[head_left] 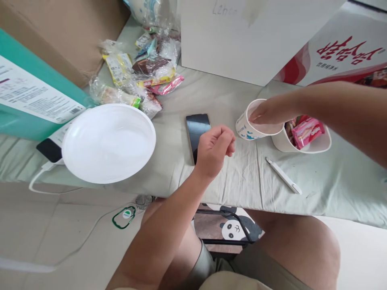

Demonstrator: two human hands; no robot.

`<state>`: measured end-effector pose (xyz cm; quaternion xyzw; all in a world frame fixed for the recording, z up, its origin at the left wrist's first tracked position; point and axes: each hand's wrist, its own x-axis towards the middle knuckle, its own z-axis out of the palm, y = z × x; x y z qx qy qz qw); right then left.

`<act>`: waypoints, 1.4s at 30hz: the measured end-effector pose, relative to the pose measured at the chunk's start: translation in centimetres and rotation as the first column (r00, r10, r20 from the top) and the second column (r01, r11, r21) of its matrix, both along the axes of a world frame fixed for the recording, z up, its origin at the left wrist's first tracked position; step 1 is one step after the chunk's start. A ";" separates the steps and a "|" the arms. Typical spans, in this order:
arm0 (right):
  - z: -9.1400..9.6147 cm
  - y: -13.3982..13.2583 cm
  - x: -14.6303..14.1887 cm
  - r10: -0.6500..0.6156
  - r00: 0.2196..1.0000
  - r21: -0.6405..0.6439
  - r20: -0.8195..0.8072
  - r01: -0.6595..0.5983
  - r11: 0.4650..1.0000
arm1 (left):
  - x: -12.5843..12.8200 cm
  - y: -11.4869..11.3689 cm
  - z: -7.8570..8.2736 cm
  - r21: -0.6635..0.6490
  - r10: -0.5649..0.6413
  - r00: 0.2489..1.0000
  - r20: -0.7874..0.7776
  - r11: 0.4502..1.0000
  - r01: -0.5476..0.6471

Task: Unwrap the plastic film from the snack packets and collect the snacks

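Observation:
My right hand (266, 112) reaches down into a white paper cup (248, 129) with a blue print. Its fingertips are hidden inside, so what they hold, if anything, does not show. Beside the cup, partly under my right forearm, stands a white tub (314, 148) with packaged snacks, a pink packet (306, 133) on top. My left hand (215, 150) is curled into a loose fist above the cloth, with no object visible in it. It partly covers a dark phone (198, 128) lying below it. A white pen-like cutter (283, 175) lies in front of the tub.
A large white bowl (109, 143) sits at the left near a green container (36, 88) and a cable (39, 189). Behind it are several wrapped snacks (145, 72). A white box (236, 40) and a printed red-white carton (347, 52) stand at the back.

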<state>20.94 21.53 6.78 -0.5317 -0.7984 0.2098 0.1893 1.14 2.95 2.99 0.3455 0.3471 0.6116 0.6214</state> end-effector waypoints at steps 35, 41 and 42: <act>-0.5 -0.4 -19.3 0.010 0.987 0.203 -0.163 0.023 0.979 | -2.5 1.1 1.9 -0.436 0.388 0.848 0.362 0.874 -0.214; 1.0 -5.0 -13.1 -0.164 0.755 0.109 -0.635 0.298 0.948 | -1.6 1.4 1.6 -0.401 0.397 0.877 0.272 0.875 -0.272; 1.0 -6.6 -11.8 -0.164 0.701 0.087 -0.694 0.307 0.948 | -1.5 1.5 1.5 -0.392 0.409 0.877 0.251 0.872 -0.295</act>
